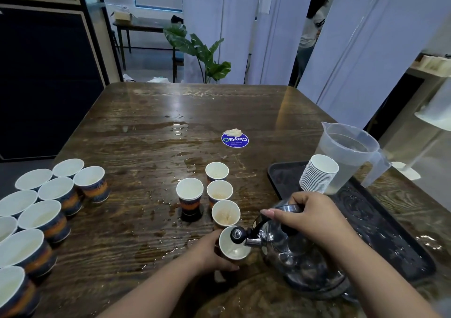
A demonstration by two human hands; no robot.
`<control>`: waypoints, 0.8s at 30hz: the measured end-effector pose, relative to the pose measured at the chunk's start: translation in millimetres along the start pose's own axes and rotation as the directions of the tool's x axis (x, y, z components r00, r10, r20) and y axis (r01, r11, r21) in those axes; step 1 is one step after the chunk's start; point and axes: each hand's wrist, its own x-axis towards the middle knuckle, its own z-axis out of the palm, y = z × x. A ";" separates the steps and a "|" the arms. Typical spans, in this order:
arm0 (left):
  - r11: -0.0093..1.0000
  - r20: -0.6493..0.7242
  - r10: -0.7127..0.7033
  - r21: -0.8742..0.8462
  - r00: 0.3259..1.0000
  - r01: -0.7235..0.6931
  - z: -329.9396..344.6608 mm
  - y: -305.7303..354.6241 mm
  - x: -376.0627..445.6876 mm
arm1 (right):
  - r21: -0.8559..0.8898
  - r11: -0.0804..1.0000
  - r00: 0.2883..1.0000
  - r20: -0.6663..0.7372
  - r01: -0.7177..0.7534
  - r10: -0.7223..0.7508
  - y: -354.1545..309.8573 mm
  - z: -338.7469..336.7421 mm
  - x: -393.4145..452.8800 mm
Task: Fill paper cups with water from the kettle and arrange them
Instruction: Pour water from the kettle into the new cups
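The cluster of paper cups [36, 210] along the left side of the table [151, 127] was cut off by the frame's left and bottom edges; eleven could be counted, and whether more lay beyond the edge could not be told. The left hand's fingers were mostly hidden behind the cup it held, and the kettle's base blurred into the dark lower foreground. Water level in most cups was hard to judge.

Near the middle of the wet, dark wooden table stood four loose cups: three in a line [219, 192] running towards the viewer, and one cup [189, 195] just beside them to the left. A fifth, the held cup [234, 243], sat at the near end of that line.

The left hand [210, 251] wrapped around the held cup's side, gripping it. The right hand [310, 217] clasped the handle on top of the steel kettle [292, 251], which was tilted so that its spout [252, 240] reached over the held cup's rim. The kettle sat just right of that cup, directly under the right hand.

Further right, a dark tray [366, 220] carried one stack of empty cups [318, 173] and one clear plastic jug [349, 151] holding water. One round blue sticker [235, 140] lay on the table beyond the cups.
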 end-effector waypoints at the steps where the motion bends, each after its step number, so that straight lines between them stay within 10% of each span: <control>1: 1.000 -0.005 -0.001 0.001 1.000 0.001 0.5 -1.0 0.8 | -0.004 1.000 1.000 -0.006 -0.001 0.001 -0.4 -0.1 -0.3; 24: 0.993 -0.107 0.019 -0.117 0.994 -0.031 18.2 -11.5 4.6 | 0.122 0.993 0.995 -0.100 0.001 0.012 8.8 -2.8 -5.8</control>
